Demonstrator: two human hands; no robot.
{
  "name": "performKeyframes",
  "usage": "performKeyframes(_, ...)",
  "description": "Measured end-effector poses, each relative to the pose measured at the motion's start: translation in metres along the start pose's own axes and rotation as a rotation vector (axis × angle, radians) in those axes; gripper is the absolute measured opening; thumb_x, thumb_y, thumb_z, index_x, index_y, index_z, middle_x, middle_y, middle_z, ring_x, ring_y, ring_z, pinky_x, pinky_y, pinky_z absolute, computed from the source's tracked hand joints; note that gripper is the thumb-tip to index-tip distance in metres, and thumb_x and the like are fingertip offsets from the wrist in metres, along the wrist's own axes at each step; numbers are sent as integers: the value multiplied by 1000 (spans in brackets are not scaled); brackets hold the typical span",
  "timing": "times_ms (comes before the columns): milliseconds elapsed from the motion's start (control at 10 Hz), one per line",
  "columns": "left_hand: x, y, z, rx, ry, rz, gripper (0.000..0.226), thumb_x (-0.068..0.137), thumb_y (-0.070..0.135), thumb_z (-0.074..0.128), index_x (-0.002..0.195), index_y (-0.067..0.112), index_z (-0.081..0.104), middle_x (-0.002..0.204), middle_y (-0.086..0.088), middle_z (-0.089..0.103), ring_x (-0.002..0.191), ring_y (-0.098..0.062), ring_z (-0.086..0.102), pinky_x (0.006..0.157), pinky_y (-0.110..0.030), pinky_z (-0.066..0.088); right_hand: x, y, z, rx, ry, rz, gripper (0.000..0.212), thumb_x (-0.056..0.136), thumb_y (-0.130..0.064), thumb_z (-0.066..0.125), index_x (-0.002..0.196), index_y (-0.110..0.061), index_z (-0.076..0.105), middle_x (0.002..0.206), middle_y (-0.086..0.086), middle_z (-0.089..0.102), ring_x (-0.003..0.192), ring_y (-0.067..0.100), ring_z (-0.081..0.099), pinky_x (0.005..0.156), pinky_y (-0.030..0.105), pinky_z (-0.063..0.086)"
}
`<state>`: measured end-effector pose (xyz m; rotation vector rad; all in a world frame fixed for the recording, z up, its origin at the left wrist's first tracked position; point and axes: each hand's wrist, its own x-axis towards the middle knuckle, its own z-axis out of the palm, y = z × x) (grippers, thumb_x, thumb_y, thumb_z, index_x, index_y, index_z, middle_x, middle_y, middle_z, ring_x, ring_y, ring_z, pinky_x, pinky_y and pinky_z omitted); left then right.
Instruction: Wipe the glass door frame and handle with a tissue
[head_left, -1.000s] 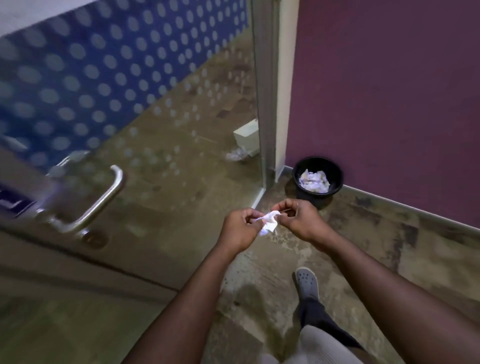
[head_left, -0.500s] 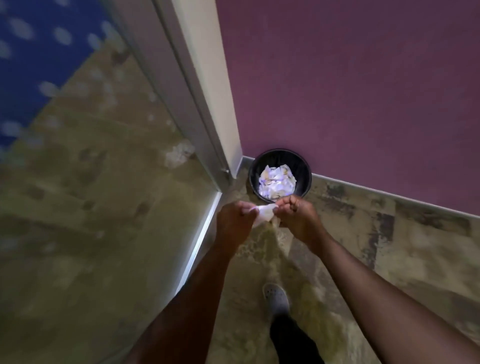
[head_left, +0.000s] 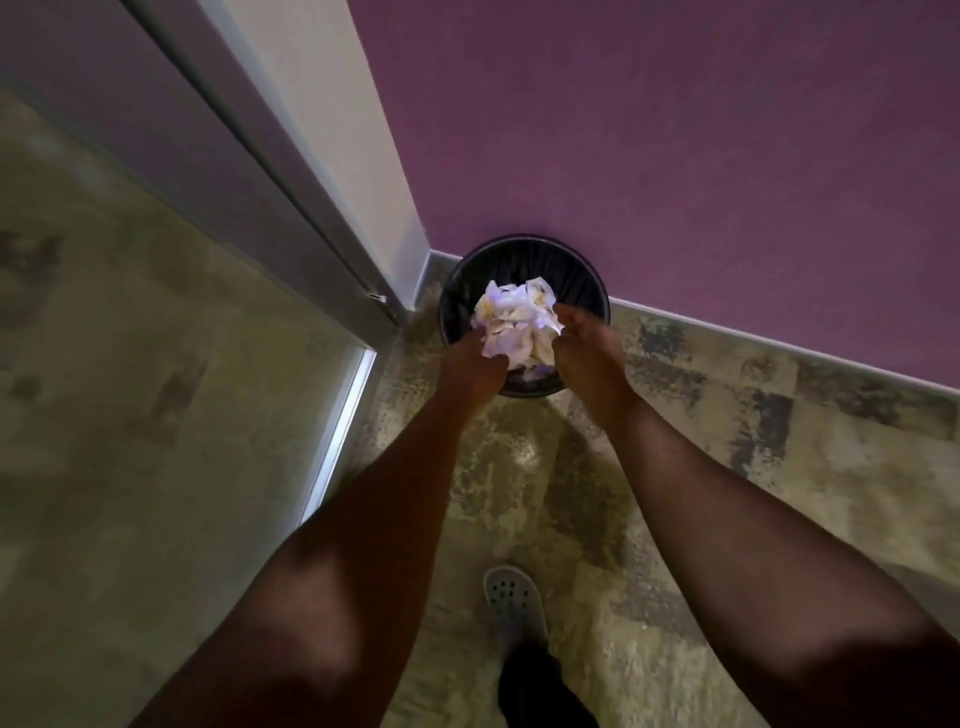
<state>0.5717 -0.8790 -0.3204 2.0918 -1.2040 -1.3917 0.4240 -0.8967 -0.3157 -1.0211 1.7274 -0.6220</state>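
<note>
Both hands hang over the round black plastic waste bin (head_left: 582, 291): the left hand (head_left: 475, 371) at its near-left rim, the right hand (head_left: 587, 353) at its near-right rim, about equally close. Between and just beyond them lies a heap of crumpled white tissue (head_left: 514, 325). Whether either hand pinches a piece, or which wad is the wiping tissue, I cannot tell; crumpled, it shows no long axis or heading.

Likely an office or public building: a glass door (head_left: 156, 364) in a metal frame (head_left: 249, 171), purple wall (head_left: 675, 156), patterned floor (head_left: 727, 426), small wastebasket (head_left: 587, 291).
</note>
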Motion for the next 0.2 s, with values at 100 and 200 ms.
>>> performKeyframes(100,10,-13,6,179,-1,4,41,100,14,58,141,10,54,135,-19,60,124,-35,56,100,-35,43,12,7,0,-46,-1,-7,44,81,-6,51,121,-18,66,116,7,68,101,26,67,78,34,52)
performKeyframes(200,-4,-25,10,221,31,38,37,103,20,57,139,12,56,132,-19,63,121,-36,58,95,-35,45,4,24,2,-196,-31,-61,34,86,-10,56,117,-17,69,118,4,69,108,21,64,78,20,45)
